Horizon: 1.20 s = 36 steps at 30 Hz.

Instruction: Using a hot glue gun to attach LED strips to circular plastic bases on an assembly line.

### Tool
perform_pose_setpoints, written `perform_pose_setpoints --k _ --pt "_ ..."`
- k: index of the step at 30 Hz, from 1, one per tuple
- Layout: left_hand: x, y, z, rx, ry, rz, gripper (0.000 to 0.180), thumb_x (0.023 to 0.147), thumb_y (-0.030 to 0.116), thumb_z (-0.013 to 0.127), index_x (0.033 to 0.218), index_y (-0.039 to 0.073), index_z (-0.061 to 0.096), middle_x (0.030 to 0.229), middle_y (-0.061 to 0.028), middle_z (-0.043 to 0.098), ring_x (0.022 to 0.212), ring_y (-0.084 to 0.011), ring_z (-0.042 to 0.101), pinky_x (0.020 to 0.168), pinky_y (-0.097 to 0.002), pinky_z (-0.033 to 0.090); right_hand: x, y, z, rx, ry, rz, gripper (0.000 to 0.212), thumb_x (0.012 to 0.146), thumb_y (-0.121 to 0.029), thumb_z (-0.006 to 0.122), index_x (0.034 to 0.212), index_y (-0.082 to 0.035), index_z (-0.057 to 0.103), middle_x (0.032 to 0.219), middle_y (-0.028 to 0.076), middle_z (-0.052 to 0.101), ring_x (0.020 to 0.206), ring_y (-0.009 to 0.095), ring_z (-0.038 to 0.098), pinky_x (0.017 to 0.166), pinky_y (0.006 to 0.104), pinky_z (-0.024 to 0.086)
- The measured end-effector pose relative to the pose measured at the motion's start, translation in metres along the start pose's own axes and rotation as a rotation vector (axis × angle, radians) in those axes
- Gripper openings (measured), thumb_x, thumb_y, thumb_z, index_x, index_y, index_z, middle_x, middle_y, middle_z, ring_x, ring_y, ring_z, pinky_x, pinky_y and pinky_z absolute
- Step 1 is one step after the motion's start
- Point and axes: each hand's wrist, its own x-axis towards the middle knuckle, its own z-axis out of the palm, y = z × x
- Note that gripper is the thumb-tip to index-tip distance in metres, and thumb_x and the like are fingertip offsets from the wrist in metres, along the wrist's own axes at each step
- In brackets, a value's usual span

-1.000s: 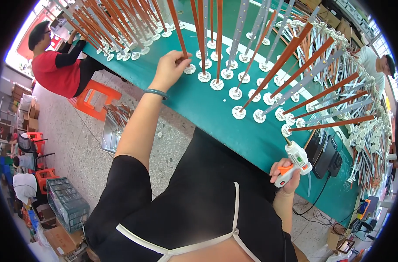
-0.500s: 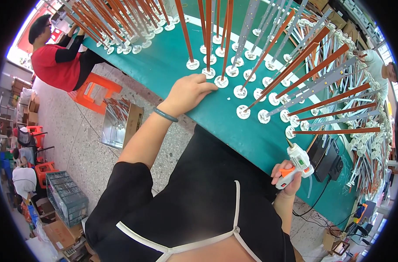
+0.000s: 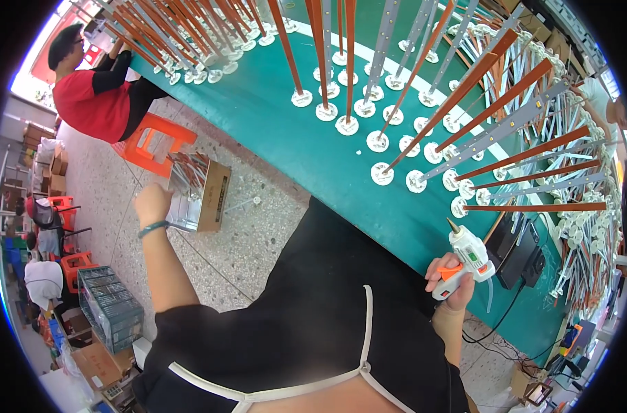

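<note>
My right hand [image 3: 451, 279] grips a white hot glue gun [image 3: 470, 249] with an orange trigger, its tip pointing up at the near right table edge. Just beyond the tip, a white round disc [image 3: 459, 206] bears a brown strip [image 3: 534, 206]. More strips with disc bases stand across the green table [image 3: 279, 138], brown ones and grey ones with small dots. Off the table to the left, my left hand [image 3: 153, 204] is beside an open cardboard box [image 3: 213, 197] of loose strips [image 3: 188, 172]. Its fingers look curled in; what they hold, if anything, is hidden.
A person in red [image 3: 93, 103] sits on an orange stool [image 3: 155, 141] at the far left. Strips and white discs [image 3: 582, 241] heap up along the right side. A black cable [image 3: 506, 313] hangs by the table's right end. A dark crate [image 3: 110, 306] stands lower left.
My left hand has left the discs at the table edge and swung left and down to the box. My right hand keeps the glue gun in nearly the same place.
</note>
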Motion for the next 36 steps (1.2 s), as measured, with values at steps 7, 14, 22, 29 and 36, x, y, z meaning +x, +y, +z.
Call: perform_pose_setpoints --k 7,14,22,29,36 --pt "-0.054 0.179 -0.081 -0.829 0.426 0.854 0.035 0.079 0.016 0.069 0.113 0.013 0.064 0.092 -0.0094 0.058 0.088 -0.0269 0.056 0.079 -0.0369 0.044 -0.002 -0.001 -0.001 -0.018 0.022 -0.003 0.042 0.095 -0.045 0.044 0.100 -0.004 0.051 0.071 0.010 0.056 0.047 0.017 0.056 0.057 0.0316 0.044" --pt "-0.050 0.234 -0.095 -0.697 0.494 1.058 0.048 0.082 0.027 0.066 0.128 0.017 0.055 0.088 -0.0047 0.046 0.085 -0.0218 0.047 0.077 -0.0350 0.039 -0.005 -0.002 -0.001 0.008 0.059 -0.033 0.041 0.096 -0.045 0.043 0.098 -0.005 0.051 0.071 0.010 0.056 0.046 0.017 0.055 0.057 0.0317 0.044" --pt "-0.052 0.216 -0.096 -0.692 0.447 1.050 0.033 0.082 0.030 0.066 0.109 0.010 0.063 0.090 -0.0087 0.053 0.090 -0.0270 0.053 0.078 -0.0380 0.043 -0.005 0.000 0.000 -0.011 0.081 0.015 0.040 0.093 -0.044 0.048 0.097 -0.005 0.052 0.072 0.010 0.057 0.046 0.017 0.055 0.057 0.0317 0.044" --pt "-0.047 0.045 -0.017 0.112 -0.324 0.373 0.021 0.082 0.025 0.064 0.090 0.005 0.067 0.084 -0.0134 0.063 0.082 -0.0330 0.062 0.072 -0.0422 0.048 -0.002 -0.002 0.001 0.018 0.064 0.020 0.040 0.092 -0.043 0.051 0.099 -0.004 0.053 0.074 0.010 0.058 0.048 0.018 0.057 0.058 0.0317 0.045" --pt "-0.075 0.157 -0.064 -0.963 0.445 0.829 0.021 0.081 0.009 0.065 0.102 0.006 0.065 0.088 -0.0111 0.059 0.085 -0.0294 0.058 0.074 -0.0383 0.046 -0.001 -0.002 0.002 -0.064 0.021 0.044 0.037 0.093 -0.039 0.052 0.100 -0.003 0.053 0.075 0.011 0.059 0.049 0.017 0.058 0.059 0.0315 0.045"
